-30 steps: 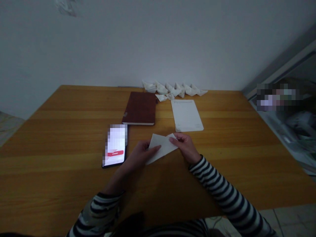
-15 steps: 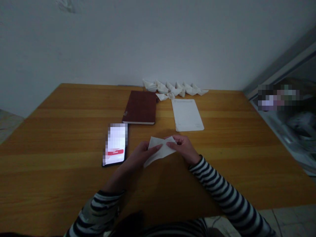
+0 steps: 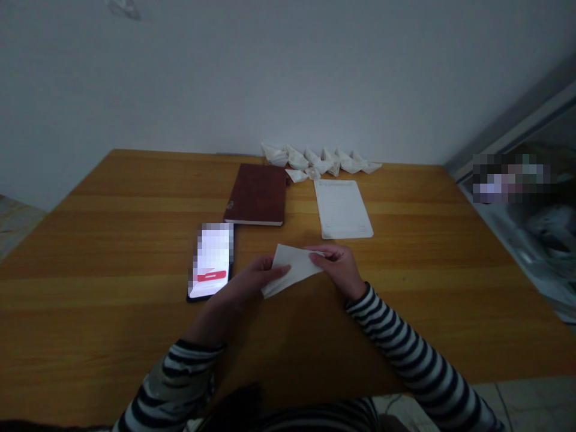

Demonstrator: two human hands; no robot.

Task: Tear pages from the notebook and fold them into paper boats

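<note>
Between my two hands is a folded piece of white paper (image 3: 294, 268), held above the wooden table (image 3: 418, 240). My left hand (image 3: 261, 277) pinches its left side, thumb on top and the other fingers hidden beneath. At the paper's right end, my right hand (image 3: 337, 264) grips it between thumb and fingers. A sheet of lined paper (image 3: 344, 210) lies flat beyond my right hand. To the left of my left hand rests a phone (image 3: 210, 264) with its screen lit.
A dark red notebook (image 3: 256, 195) lies closed beyond the phone. Several folded paper boats (image 3: 315, 161) stand in a cluster at the back edge, against the white wall (image 3: 288, 78). Past the table's right edge are blurred items on a lower surface.
My right hand and its thumb have shifted slightly right along the paper. The paper's upper edge, dipped in the middle before, now runs nearly straight. The view has shifted a little.
</note>
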